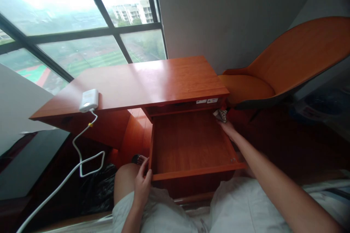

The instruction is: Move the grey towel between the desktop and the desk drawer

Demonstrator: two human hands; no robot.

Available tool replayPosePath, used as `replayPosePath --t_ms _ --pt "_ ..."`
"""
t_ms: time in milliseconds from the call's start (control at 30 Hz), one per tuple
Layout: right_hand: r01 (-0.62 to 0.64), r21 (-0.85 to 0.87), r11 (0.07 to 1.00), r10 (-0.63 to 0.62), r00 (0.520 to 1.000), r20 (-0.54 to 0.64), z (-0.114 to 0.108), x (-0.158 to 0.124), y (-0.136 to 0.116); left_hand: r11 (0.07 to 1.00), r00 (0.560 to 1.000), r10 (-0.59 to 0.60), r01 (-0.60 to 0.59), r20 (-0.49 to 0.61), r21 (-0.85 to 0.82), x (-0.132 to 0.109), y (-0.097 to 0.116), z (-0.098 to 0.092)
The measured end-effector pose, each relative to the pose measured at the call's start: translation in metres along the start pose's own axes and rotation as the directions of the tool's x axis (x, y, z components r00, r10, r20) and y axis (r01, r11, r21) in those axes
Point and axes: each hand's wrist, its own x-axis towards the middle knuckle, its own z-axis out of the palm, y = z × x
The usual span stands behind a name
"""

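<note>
Your right hand (226, 126) has its fingers closed on a patterned cloth (222, 115), bunched up just beyond the fingertips at the back right corner of the drawer (186, 142). The drawer stands open, its floor spreading to the left of those fingers and its front panel nearer to you than they are. Your left hand (143, 180) is at the drawer's front left corner, its fingers bent along the outside of the side wall and the thumb close to the corner; from this angle you can't fairly tell whether they grip the wood or only rest against it.

Just above your right fingers, two white labels (207, 101) sit on the edge of the desk (175, 80), whose top stretches away beyond both hands. To the right of your right fingers is an orange chair (300, 54). Well beyond your left fingers and off to their left, a white box (89, 100) lies at the near edge of the desktop, with a white cable (77, 147) hanging from it in a loose loop. Your left knee (123, 182) is just left of your left fingers.
</note>
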Motion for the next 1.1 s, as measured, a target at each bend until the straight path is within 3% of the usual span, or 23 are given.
replayPosePath --t_ms 233,367,467,600,867,1100 --pt "-0.182 0.084 0.98 0.182 0.983 0.008 -0.022 -0.057 0.014 0.999 0.998 -0.032 0.031 -0.055 -0.017 0.004 0.0 0.0" --pt "-0.274 0.155 0.949 0.265 0.961 0.073 -0.042 -0.097 0.031 0.999 0.996 -0.052 0.051 -0.066 -0.017 0.005 0.002 0.0" --pt "-0.368 0.284 0.886 0.342 0.93 0.137 -0.05 -0.108 0.043 0.999 0.998 -0.045 0.045 -0.048 -0.014 0.004 0.004 0.0" --pt "-0.392 0.314 0.865 0.346 0.918 0.195 -0.043 -0.087 0.043 0.999 0.999 -0.034 0.033 -0.038 -0.018 0.002 0.003 -0.001" --pt "-0.271 0.26 0.927 0.229 0.956 0.182 -0.01 -0.02 0.003 0.997 0.999 -0.033 0.033 -0.01 -0.065 0.005 -0.014 -0.002" --pt "-0.143 0.158 0.977 0.139 0.99 0.039 0.002 0.005 -0.005 0.997 0.999 -0.037 0.035 -0.037 -0.069 0.003 -0.012 0.001"
